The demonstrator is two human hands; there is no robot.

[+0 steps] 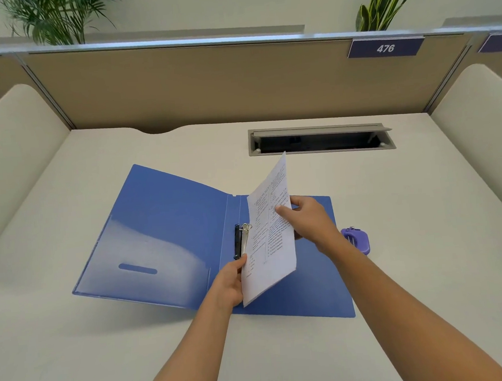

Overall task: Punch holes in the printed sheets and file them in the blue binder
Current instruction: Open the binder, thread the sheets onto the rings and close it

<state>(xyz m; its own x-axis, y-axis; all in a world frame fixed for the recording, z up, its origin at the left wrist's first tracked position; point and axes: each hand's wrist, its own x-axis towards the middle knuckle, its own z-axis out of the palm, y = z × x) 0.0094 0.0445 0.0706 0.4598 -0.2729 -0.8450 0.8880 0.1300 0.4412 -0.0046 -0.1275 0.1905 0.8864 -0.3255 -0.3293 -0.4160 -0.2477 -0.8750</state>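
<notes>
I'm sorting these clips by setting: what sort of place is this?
Probably a shared office or study room: partition panels round the desk, a plate numbered 476, a cable hatch.

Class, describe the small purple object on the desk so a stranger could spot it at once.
Start at the open blue binder lying on the white desk. Just past its right edge, beside the right forearm, sits a small rounded device. It is the only purple thing there, probably the hole punch.
</notes>
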